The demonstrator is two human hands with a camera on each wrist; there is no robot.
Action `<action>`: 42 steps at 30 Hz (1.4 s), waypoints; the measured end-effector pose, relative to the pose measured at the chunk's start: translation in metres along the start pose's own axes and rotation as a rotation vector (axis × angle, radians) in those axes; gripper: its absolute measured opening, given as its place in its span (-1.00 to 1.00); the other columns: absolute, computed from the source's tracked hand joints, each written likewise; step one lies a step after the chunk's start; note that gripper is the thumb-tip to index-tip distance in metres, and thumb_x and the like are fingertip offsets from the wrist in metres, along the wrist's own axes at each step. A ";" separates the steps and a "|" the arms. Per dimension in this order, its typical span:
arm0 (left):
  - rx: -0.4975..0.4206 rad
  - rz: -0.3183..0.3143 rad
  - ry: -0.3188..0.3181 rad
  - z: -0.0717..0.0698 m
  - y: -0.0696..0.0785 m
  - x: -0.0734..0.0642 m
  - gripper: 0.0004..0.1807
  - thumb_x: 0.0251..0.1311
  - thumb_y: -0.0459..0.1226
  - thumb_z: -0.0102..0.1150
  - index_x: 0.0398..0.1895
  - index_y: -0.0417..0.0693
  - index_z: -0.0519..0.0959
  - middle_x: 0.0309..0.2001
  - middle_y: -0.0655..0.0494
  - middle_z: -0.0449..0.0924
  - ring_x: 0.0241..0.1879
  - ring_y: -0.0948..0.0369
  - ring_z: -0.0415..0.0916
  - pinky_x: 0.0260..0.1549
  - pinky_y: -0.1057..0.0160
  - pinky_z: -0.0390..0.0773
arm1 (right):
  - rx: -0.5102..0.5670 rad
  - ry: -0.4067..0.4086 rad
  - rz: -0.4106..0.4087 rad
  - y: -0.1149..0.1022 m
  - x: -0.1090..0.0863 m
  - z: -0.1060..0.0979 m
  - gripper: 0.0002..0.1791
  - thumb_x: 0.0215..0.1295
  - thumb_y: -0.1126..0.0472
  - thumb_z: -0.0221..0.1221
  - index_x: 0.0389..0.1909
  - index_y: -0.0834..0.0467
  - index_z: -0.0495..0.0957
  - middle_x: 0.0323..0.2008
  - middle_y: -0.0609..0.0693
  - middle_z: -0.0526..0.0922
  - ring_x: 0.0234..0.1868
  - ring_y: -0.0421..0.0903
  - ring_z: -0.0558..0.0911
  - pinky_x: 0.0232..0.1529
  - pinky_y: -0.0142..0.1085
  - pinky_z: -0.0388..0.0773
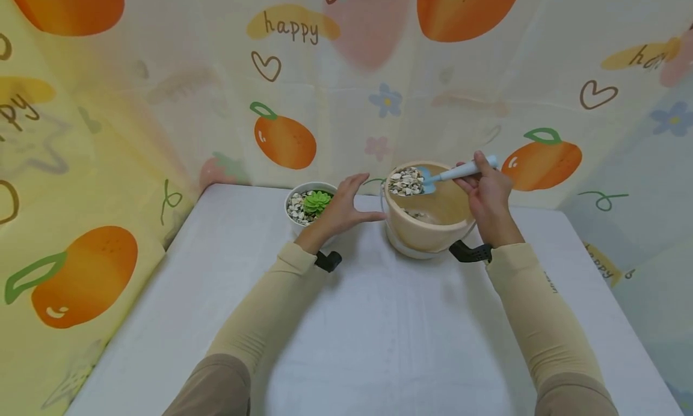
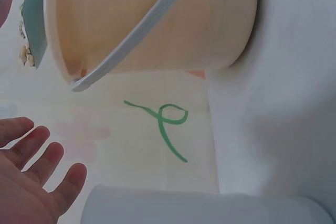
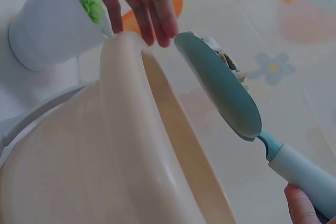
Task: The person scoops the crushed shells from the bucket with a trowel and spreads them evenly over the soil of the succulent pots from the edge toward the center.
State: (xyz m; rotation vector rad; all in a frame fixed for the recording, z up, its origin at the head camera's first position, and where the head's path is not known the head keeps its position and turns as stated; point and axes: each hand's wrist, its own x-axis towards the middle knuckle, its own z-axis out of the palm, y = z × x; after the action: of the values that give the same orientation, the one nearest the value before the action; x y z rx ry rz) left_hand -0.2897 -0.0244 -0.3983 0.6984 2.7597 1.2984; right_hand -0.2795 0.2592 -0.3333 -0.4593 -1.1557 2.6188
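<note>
In my right hand (image 1: pixel 489 193) I grip the pale handle of a small blue trowel (image 3: pixel 220 87). Its blade, heaped with pebbles (image 1: pixel 406 181), is above the rim of a cream bucket (image 1: pixel 428 238). A few pebbles lie at the bottom of the bucket. My left hand (image 1: pixel 342 208) is held with fingers extended and thumb apart, between the bucket and a white pot (image 3: pixel 55 24), holding nothing. That pot contains a green succulent (image 1: pixel 316 203) and pebbles, partly hidden behind the left hand in the head view.
Both containers stand near the back edge of a white-covered table (image 1: pixel 368 332). Behind it hangs a printed cloth (image 1: pixel 335 103) with oranges, hearts and flowers. A grey-white carrying handle (image 2: pixel 142 30) hangs against the bucket's side.
</note>
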 end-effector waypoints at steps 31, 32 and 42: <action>0.025 0.052 0.134 -0.041 -0.028 -0.034 0.06 -0.03 0.04 0.47 0.50 -0.06 0.13 0.49 -0.10 0.09 0.47 -0.07 0.05 0.38 -0.20 0.16 | 0.034 -0.042 0.086 0.033 -0.008 0.046 -0.77 0.30 0.23 0.22 -0.13 0.28 0.49 -0.44 0.20 0.65 -0.38 0.01 0.73 -0.18 -0.11 0.61; 0.023 0.047 0.134 -0.042 -0.028 -0.034 0.06 -0.03 0.05 0.46 0.50 -0.05 0.12 0.49 -0.09 0.08 0.47 -0.07 0.05 0.38 -0.21 0.16 | 0.034 -0.041 0.088 0.034 -0.008 0.048 -0.76 0.31 0.23 0.22 -0.12 0.28 0.49 -0.43 0.20 0.65 -0.38 0.00 0.73 -0.16 -0.10 0.60; 0.039 0.010 0.153 -0.056 -0.035 -0.036 0.03 -0.01 0.02 0.46 0.50 -0.01 0.13 0.49 -0.07 0.10 0.46 -0.09 0.06 0.36 -0.24 0.17 | 0.008 -0.026 0.101 0.052 -0.011 0.060 -0.83 0.33 0.22 0.19 -0.19 0.25 0.55 -0.37 0.20 0.63 -0.29 0.03 0.72 -0.07 -0.09 0.59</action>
State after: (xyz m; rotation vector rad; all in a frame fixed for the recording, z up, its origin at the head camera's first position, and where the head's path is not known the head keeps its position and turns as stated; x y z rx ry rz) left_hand -0.2822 -0.0987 -0.3936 0.6409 2.9114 1.3585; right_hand -0.2971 0.1808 -0.3316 -0.4955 -1.1584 2.7217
